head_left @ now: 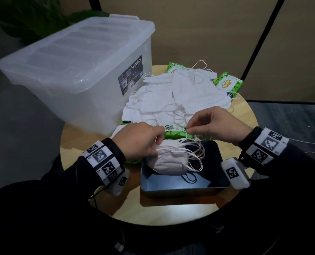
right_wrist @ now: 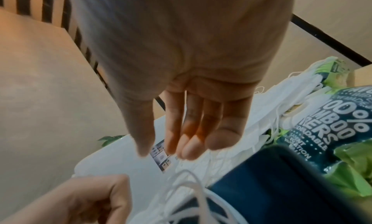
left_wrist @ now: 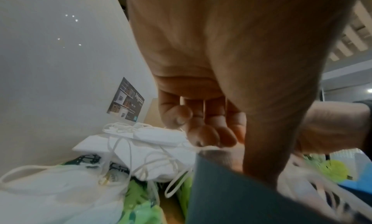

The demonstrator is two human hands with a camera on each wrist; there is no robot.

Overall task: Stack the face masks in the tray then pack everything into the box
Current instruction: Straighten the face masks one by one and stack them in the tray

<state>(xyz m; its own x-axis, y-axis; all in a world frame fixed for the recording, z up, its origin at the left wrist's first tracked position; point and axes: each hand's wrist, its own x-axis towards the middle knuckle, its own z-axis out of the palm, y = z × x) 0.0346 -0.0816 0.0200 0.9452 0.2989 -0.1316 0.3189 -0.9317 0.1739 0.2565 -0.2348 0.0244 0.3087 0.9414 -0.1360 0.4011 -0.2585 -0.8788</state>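
Observation:
A dark metal tray (head_left: 184, 189) sits on the round wooden table near me. A small stack of white face masks (head_left: 164, 161) lies in its back left part, with the ear loops (head_left: 195, 151) spilling to the right. My left hand (head_left: 157, 142) pinches the top mask at its left edge, fingers curled (left_wrist: 201, 132). My right hand (head_left: 189, 128) hovers just behind the tray and pinches a thin white ear loop between thumb and fingertip (right_wrist: 161, 149). A loose pile of white masks (head_left: 180, 96) lies behind the hands.
A large clear plastic box (head_left: 75, 67) with its lid on stands at the back left, partly over the table edge. Green wipe packs (head_left: 228, 82) lie under and around the mask pile, one (head_left: 175, 130) directly behind the tray. Bare table (head_left: 162, 212) shows in front of the tray.

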